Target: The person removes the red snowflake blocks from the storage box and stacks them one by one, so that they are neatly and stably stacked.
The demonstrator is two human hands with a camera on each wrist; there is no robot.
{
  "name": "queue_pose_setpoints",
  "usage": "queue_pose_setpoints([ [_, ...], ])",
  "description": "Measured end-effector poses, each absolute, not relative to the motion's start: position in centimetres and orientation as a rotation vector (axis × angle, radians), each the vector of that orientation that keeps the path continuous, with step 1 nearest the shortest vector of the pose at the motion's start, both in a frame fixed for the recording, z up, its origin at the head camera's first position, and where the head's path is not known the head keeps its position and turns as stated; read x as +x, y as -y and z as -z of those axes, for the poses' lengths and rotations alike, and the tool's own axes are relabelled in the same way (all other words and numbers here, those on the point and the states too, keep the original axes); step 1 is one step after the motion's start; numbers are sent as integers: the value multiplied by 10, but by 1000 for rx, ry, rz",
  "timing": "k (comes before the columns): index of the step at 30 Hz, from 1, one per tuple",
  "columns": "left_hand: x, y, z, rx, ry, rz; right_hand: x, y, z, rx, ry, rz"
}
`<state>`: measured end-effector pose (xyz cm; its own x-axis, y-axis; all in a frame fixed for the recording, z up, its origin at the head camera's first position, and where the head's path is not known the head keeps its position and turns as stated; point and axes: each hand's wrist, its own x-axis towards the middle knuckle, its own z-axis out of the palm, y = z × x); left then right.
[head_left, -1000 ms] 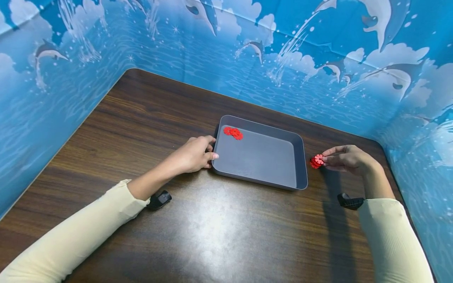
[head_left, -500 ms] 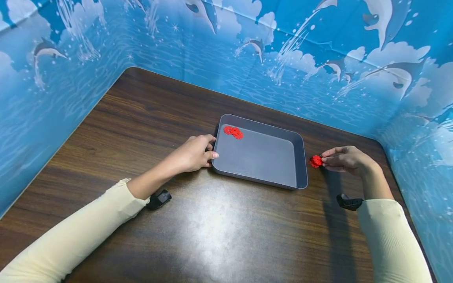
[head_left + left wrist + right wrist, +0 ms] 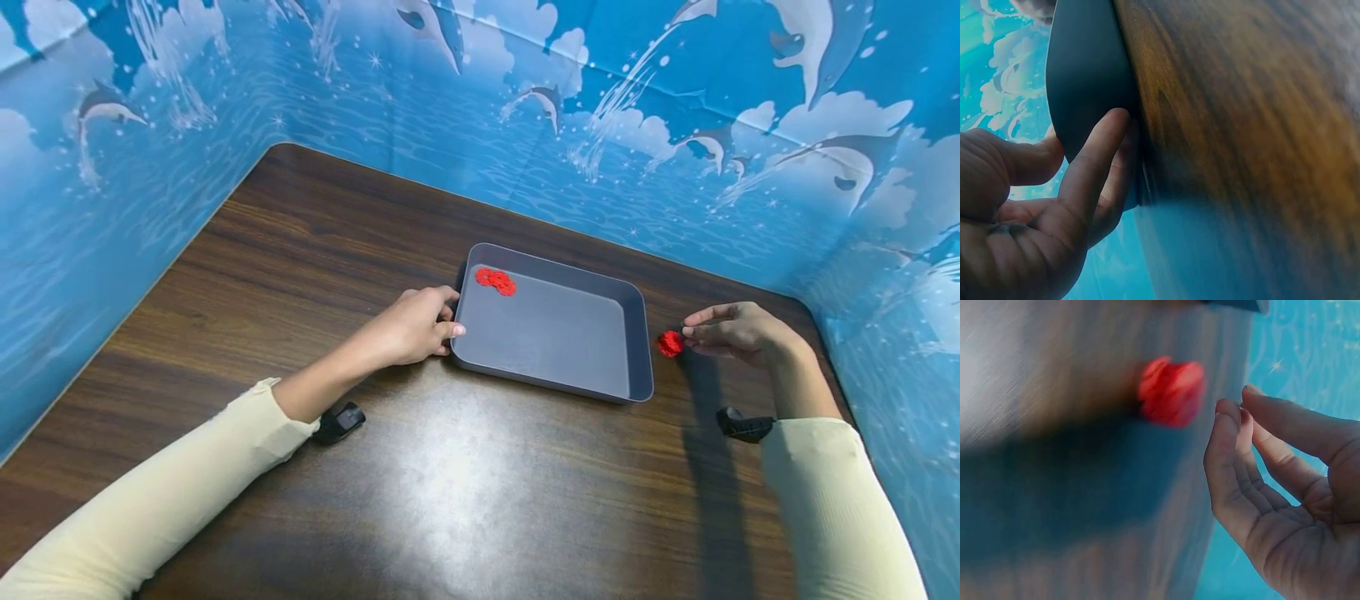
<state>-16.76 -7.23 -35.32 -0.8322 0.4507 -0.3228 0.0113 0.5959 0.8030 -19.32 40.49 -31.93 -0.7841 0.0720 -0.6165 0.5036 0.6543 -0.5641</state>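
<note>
A grey rectangular tray (image 3: 555, 337) lies on the dark wooden table. My left hand (image 3: 416, 327) grips its left wall, thumb over the rim and fingers along the outside, as the left wrist view also shows (image 3: 1054, 206). Several red notched discs (image 3: 496, 282) overlap in the tray's upper left corner. Right of the tray, a small pile of red discs (image 3: 670, 343) sits on the table; it looks blurred in the right wrist view. My right hand (image 3: 738, 332) is just beside this pile. Its thumb and fingertips are close together, apart from the discs, with no disc seen between them.
A blue curtain (image 3: 465, 108) printed with dolphins and waves rises along the back and side edges of the table (image 3: 315, 250). Black camera mounts (image 3: 339, 422) sit at the wrists, under cream sleeves. The right arm's shadow falls across the table.
A second ago a red disc faced up at the right fingertips; now the red discs sit as one pile, and the right fingertips have drawn slightly up and away. The left hand and tray stay put.
</note>
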Motion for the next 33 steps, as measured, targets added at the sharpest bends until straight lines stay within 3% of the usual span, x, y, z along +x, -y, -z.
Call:
queue_pose_setpoints([
  [12,-168,73,353,383,-2341,-1158,-224,-326,292,151,-2417,833],
  [33,-166,73,352,384,-2337,-1169,-247,-200,332,32,-2230,1098],
])
